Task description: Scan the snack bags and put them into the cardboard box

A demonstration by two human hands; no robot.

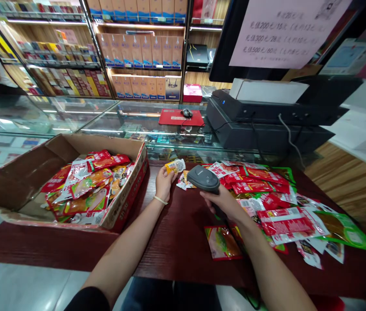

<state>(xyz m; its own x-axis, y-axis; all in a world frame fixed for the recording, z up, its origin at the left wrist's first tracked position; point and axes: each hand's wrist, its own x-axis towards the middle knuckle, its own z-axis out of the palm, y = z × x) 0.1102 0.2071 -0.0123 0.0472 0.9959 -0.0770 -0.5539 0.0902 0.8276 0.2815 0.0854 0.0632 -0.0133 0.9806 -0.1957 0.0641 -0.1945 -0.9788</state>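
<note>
Right hand [226, 201] wraps scanner [203, 178]; left hand [164, 184] pinches small packet [174, 166] at scanner's 10 o'clock. Box [129, 203] at 9, pile [271, 201] at 4.

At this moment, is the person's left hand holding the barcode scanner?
No, the right hand grips the barcode scanner, while the left hand holds a small yellow-and-white packet.
</note>
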